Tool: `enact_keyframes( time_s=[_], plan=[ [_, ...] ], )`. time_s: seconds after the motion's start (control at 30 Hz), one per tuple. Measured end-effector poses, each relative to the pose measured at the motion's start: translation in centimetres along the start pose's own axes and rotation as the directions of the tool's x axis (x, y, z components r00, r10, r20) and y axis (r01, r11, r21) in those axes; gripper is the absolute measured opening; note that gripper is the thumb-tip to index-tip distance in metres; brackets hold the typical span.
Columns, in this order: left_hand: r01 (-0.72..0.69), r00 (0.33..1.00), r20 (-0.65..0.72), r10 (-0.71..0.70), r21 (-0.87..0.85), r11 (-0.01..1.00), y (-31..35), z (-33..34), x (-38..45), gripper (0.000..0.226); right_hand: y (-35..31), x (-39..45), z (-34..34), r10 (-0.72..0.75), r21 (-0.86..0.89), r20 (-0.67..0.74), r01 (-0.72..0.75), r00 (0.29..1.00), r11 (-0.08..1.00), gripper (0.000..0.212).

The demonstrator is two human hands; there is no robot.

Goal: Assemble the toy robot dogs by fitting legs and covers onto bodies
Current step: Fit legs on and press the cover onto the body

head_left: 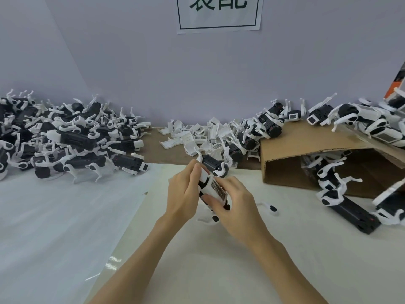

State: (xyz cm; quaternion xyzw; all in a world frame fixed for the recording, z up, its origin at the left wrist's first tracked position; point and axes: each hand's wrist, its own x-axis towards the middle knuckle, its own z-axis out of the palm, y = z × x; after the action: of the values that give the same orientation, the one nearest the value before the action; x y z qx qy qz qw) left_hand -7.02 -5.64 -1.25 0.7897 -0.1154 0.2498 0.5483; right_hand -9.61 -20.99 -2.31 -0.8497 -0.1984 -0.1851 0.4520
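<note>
Head view: I hold one toy dog body above the table, so both hands reach it.
Left hand: fingers curled around the body, to keep it steady.
Right hand: fingers press the white cover onto the body.
Cover pile: near, behind my hands.

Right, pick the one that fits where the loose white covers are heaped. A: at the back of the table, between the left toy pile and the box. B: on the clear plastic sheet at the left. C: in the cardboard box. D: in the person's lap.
A: the loose covers lie by the wall, between the left toy pile and the cardboard box.
</note>
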Motion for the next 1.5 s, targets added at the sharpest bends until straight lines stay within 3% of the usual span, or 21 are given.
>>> enact_keyframes(
  time_s=[0.13, 0.23, 0.3, 0.47, 0.67, 0.9, 1.07, 1.17, 1.23, 1.3, 1.37, 1.43, 1.5],
  plan=[
    [0.038, 0.999, -0.013, -0.038, -0.007, 0.999, 0.8, 0.3, -0.3, 0.059, -0.2, -0.3, 0.1, -0.056, -0.169, -0.011, 0.054, 0.998, 0.984, 0.058],
    [0.117, 0.991, -0.066, -0.116, 0.009, 0.993, 1.3, 0.7, -0.3, 0.05, -0.3, -0.5, 0.9, -0.074, -0.4, 0.055, 0.09, 0.996, 0.912, 0.081],
    [0.194, 0.978, -0.081, -0.19, 0.037, 0.98, 1.3, 0.9, -0.2, 0.044, -0.3, -0.5, 1.4, -0.072, -0.466, 0.033, 0.079, 0.997, 0.881, 0.078],
    [0.278, 0.959, -0.061, -0.276, 0.03, 0.96, 1.1, 1.1, 0.0, 0.045, -0.4, -0.3, 2.0, -0.074, -0.468, 0.015, 0.073, 0.997, 0.881, 0.054],
    [0.279, 0.958, -0.078, -0.277, 0.025, 0.96, 1.0, 1.4, -0.1, 0.045, -0.3, -0.3, 2.1, -0.091, -0.475, -0.004, 0.078, 0.996, 0.877, 0.059],
    [0.369, 0.926, -0.04, -0.376, -0.116, 0.922, 0.6, 1.3, 0.4, 0.05, 0.6, -0.4, 2.0, -0.048, -0.207, -0.22, 0.001, 0.974, 0.978, 0.058],
    [0.425, 0.903, -0.01, -0.43, -0.138, 0.895, 0.4, 1.1, 0.5, 0.055, 0.7, 0.1, 2.0, -0.255, -0.428, -0.254, 0.128, 0.933, 0.895, 0.05],
    [0.413, 0.908, -0.019, -0.419, -0.128, 0.901, 0.4, 0.9, 0.5, 0.056, 0.9, 0.0, 2.0, -0.223, -0.45, -0.243, 0.094, 0.944, 0.888, 0.051],
    [0.389, 0.917, -0.029, -0.398, -0.165, 0.906, 0.6, 1.0, 0.4, 0.051, 1.0, -0.2, 1.7, -0.147, -0.337, -0.169, 0.083, 0.975, 0.938, 0.052],
    [0.297, 0.949, -0.052, -0.311, -0.181, 0.937, 0.7, 0.8, 0.4, 0.045, 0.7, 0.0, 0.8, -0.005, 0.043, 0.026, 0.004, 1.0, 0.999, 0.045],
    [0.111, 0.992, -0.048, -0.121, -0.175, 0.978, 0.8, 0.1, 0.4, 0.039, 0.2, 0.4, -0.3, 0.087, 0.389, 0.217, -0.169, 0.972, 0.906, 0.025],
    [-0.08, 0.997, 0.004, 0.082, -0.182, 0.98, 0.6, -0.6, 0.3, 0.035, 0.4, 0.7, -1.6, 0.106, 0.457, 0.31, -0.246, 0.945, 0.855, 0.027],
    [-0.178, 0.98, 0.066, 0.19, -0.162, 0.971, 0.4, -0.8, 0.2, 0.033, 0.3, 0.9, -2.7, 0.099, 0.449, 0.398, -0.287, 0.912, 0.846, 0.03]
  ],
)
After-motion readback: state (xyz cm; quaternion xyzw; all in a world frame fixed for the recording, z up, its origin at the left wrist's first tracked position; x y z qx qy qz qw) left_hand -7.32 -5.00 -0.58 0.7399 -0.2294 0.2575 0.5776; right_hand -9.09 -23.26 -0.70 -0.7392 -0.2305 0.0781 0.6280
